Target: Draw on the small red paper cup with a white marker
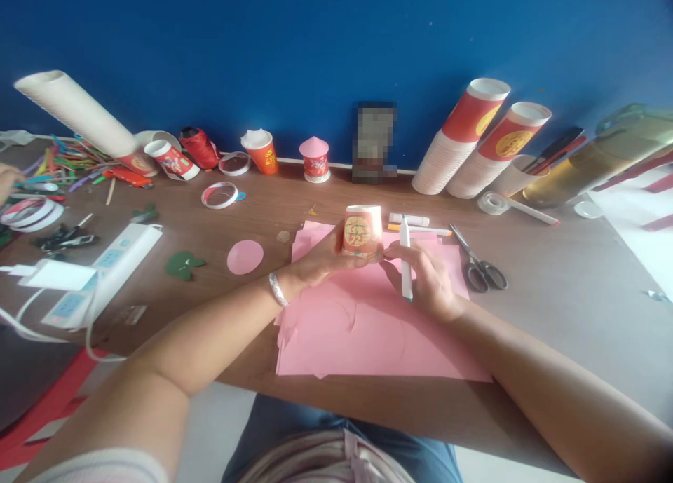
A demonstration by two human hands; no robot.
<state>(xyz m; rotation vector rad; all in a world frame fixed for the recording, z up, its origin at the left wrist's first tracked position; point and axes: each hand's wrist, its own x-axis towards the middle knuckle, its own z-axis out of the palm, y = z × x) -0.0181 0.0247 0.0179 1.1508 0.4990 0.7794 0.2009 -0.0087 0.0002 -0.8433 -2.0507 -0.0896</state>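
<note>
My left hand [327,253] is wrapped round a red paper cup [362,229] with a gold round emblem facing me, its pale side up. Close on its right, my right hand [428,280] grips a white marker pen [406,259], with its fingertips near the cup's lower edge. Both hands are above a stack of pink paper sheets [368,336]. A capped white tube [409,220] and an orange-and-white pen [428,230] lie just behind the right hand.
Scissors [478,266] lie right of the paper; a pink disc [245,257] and power strip [105,276] are left. Along the blue wall stand a pink-roofed cup [315,162], a phone-like object [374,143] and cup stacks [457,143]. Another person's hand [8,179] shows far left.
</note>
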